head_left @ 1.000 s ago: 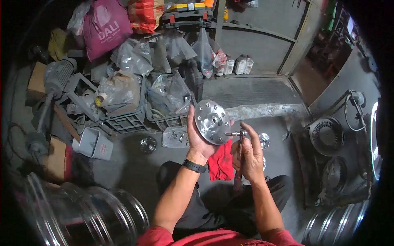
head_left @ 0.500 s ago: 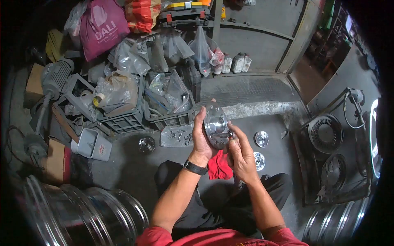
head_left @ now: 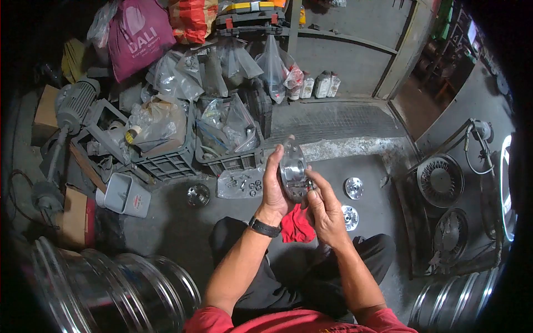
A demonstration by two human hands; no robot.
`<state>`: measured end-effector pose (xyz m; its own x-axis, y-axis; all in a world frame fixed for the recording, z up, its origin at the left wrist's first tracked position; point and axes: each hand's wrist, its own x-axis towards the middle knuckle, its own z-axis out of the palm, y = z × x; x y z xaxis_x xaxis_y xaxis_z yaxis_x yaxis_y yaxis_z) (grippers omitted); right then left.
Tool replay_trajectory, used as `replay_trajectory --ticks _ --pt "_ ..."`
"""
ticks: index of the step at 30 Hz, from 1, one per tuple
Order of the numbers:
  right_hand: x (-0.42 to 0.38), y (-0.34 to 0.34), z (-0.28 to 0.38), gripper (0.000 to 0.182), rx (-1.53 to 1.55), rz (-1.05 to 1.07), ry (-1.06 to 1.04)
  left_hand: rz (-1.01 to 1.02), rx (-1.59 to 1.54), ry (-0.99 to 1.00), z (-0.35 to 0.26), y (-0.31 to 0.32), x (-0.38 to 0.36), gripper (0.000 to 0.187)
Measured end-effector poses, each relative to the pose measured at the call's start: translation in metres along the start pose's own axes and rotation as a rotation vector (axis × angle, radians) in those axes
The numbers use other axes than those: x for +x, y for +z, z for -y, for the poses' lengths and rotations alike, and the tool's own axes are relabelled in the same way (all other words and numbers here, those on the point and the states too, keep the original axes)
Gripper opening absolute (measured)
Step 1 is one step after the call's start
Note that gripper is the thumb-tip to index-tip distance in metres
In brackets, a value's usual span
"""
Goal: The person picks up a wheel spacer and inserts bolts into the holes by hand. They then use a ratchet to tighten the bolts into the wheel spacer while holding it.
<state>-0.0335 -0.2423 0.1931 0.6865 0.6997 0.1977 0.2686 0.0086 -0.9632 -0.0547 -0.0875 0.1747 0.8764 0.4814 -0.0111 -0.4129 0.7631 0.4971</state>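
A shiny round metal hub disc with holes round its flange is tilted up in front of me. My left hand is wrapped round its left edge, a black watch on the wrist. Against the lower right of the disc, my right hand pinches a small metal bolt between thumb and forefinger. A red cloth lies just below the hands. Two similar metal discs rest on the floor to the right, and a darker one to the left.
A clear plastic sheet bears several small metal parts. Crates of plastic bags and a grey bin stand to the left. Large metal rims fill the lower left. A rack with round parts stands at the right.
The disc has turned slightly, showing more edge-on. My right hand and the bolt have shifted a little left, closer in to the disc.
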Motion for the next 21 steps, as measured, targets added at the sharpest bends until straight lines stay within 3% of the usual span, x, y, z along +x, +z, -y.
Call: replay_trajectory --ticks 7,9,10,12,13,15,17,19,21 --pt "0.012 -0.018 -0.009 0.042 -0.247 0.062 -0.224 0.012 -0.095 -0.185 0.000 0.000 0.001 0.062" --pt "0.020 -0.021 -0.015 0.042 -0.432 0.015 -0.554 0.015 -0.123 -0.235 0.002 -0.004 0.003 0.061" --pt "0.018 -0.020 -0.013 0.042 -0.432 0.015 -0.554 0.018 -0.149 -0.284 0.003 -0.006 0.004 0.060" --pt "0.011 -0.019 -0.005 0.042 -0.333 0.057 -0.238 -0.016 -0.116 -0.226 0.006 -0.006 0.003 0.057" --pt "0.007 -0.017 -0.002 0.042 -0.333 0.055 -0.238 -0.050 -0.082 -0.166 0.008 -0.005 0.002 0.055" --pt "0.003 -0.009 0.002 0.042 -0.133 0.008 -0.037 -0.084 -0.063 -0.115 0.011 -0.002 0.000 0.054" --pt "0.000 -0.004 0.001 0.042 -0.094 0.005 0.003 -0.123 -0.042 -0.066 0.014 -0.006 0.001 0.054" --pt "-0.002 -0.001 0.002 0.042 -0.058 -0.002 0.040 -0.118 0.100 0.187 0.017 -0.010 0.005 0.065" --pt "-0.002 -0.001 0.005 0.041 0.034 -0.014 0.134 -0.113 0.196 0.216 0.012 -0.010 -0.002 0.067"
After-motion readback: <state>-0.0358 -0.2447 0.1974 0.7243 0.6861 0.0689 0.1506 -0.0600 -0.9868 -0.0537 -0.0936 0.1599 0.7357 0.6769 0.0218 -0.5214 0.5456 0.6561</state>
